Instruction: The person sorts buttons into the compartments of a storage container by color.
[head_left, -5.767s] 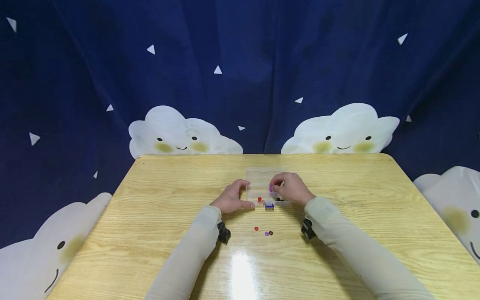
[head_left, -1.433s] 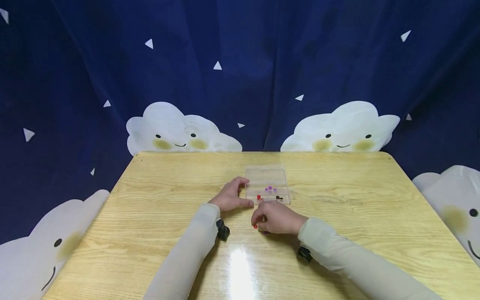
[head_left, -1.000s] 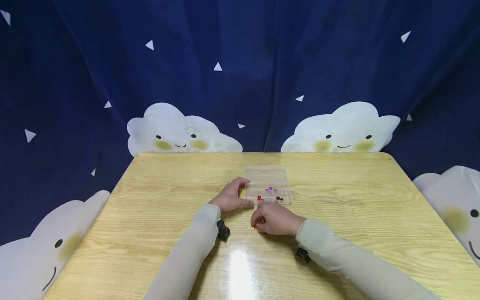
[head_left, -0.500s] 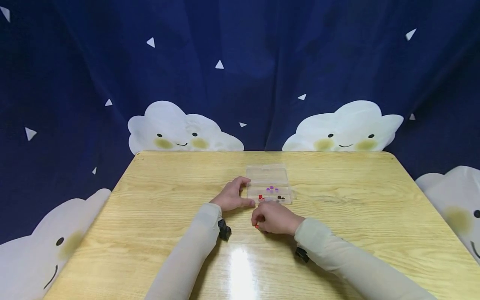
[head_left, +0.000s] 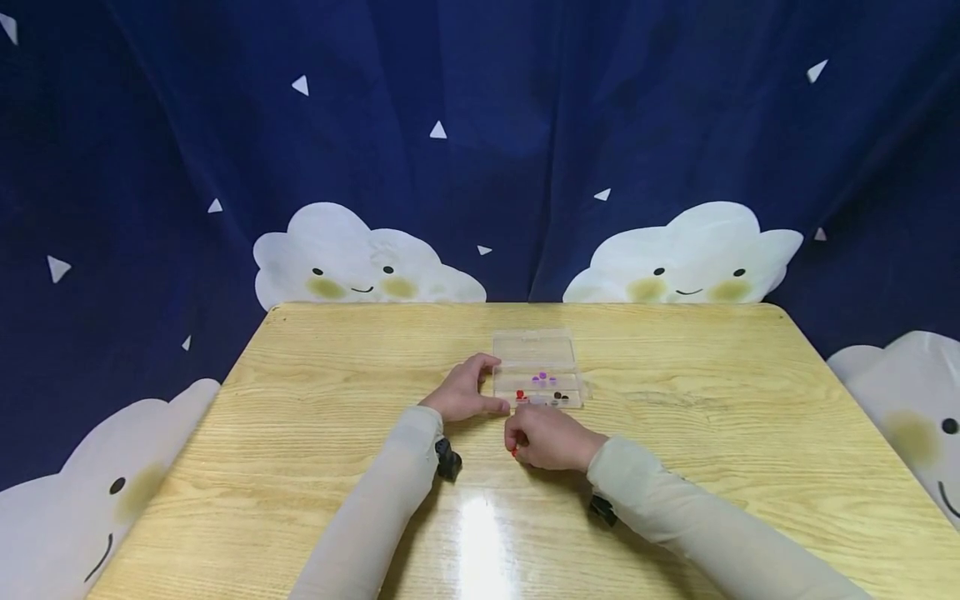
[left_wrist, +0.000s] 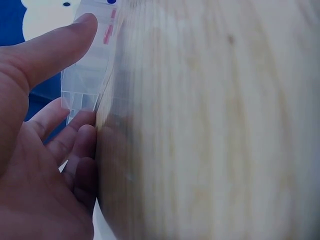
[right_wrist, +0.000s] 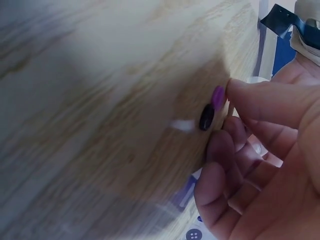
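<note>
A clear plastic box (head_left: 532,347) lies with its lid raised at the back. Purple buttons (head_left: 542,377) sit in its rear part, red buttons (head_left: 520,394) front left, black buttons (head_left: 558,396) front right. My left hand (head_left: 463,397) holds the box's left side, thumb at the front corner, fingers along the side. In front of the box, my right hand (head_left: 553,437) pinches a red button (head_left: 514,452) close over the table. Right beside its thumb, a purple button (right_wrist: 218,97) and a black button (right_wrist: 206,117) lie touching on the wood; the head view hides both under the hand.
The wooden table (head_left: 360,358) reaches back to a dark blue curtain (head_left: 465,100) with white clouds. A blue part (right_wrist: 186,192) shows at the box's front in the right wrist view. A black wrist camera (head_left: 447,460) is strapped at the left cuff.
Earlier my right hand held a purple button over the box; it has since come down to the loose buttons in front, and the purple one lies inside. My left hand stays put.
</note>
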